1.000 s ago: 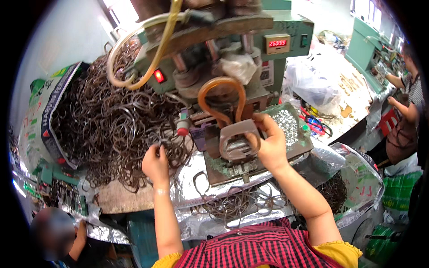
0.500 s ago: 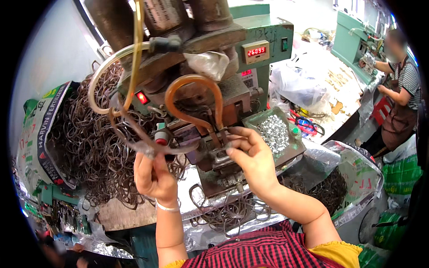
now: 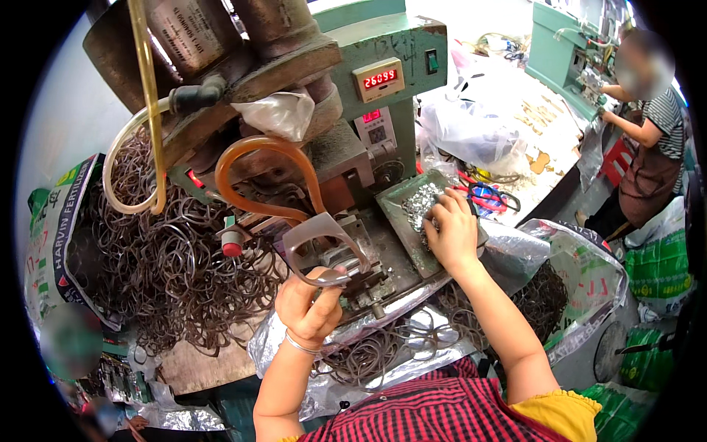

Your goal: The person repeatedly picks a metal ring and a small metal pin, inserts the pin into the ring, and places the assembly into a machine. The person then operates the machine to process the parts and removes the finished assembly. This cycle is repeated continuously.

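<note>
My left hand (image 3: 311, 308) is closed in a pinch on a curved, shiny brown strap (image 3: 303, 233), which loops up in front of the press. The strap's lower end lies by the small metal work area (image 3: 361, 276) at the press front, and I cannot tell whether it touches. My right hand (image 3: 454, 230) reaches over a green metal tray (image 3: 401, 239), fingers bent and slightly apart. Its fingertips are among small silvery metal pieces (image 3: 417, 207). Whether a piece is between them is hidden.
A thick orange tube (image 3: 269, 144) arches in front of the press (image 3: 346, 155). A red-capped button (image 3: 231, 244) stands left of it. Many brown straps (image 3: 177, 272) are heaped at the left, and more (image 3: 361, 361) lie in front. A co-worker (image 3: 652, 162) stands by another green machine (image 3: 552, 59).
My right hand has left the press front and gone right into the tray of metal pieces. My left hand has brought the strap rightward to the press front. The view has shifted.
</note>
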